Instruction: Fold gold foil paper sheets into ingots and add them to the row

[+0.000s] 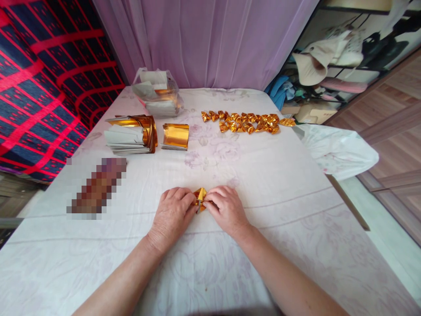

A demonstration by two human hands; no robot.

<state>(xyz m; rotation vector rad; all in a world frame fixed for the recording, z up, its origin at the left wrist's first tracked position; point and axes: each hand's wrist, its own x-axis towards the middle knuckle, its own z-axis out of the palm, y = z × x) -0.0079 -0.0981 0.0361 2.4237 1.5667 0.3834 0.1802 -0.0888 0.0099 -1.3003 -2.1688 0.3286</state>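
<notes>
A small piece of gold foil paper, partly folded, is pinched between my two hands above the table's front half. My left hand grips its left side, fingers curled and thumb pressed against it. On the opposite side my right hand closes its thumb and fingers on the other end. My fingers cover most of the foil, so its full shape is hidden. Farther back lies a small stack of gold foil sheets, grey on the reverse. Rows of folded gold foil pieces stretch across the back right.
A larger fanned stack of foil sheets and a clear plastic bag of sheets stand at the back left. A pixelated item lies on the left. The floral cloth covers the table; a white bag hangs beyond its right edge.
</notes>
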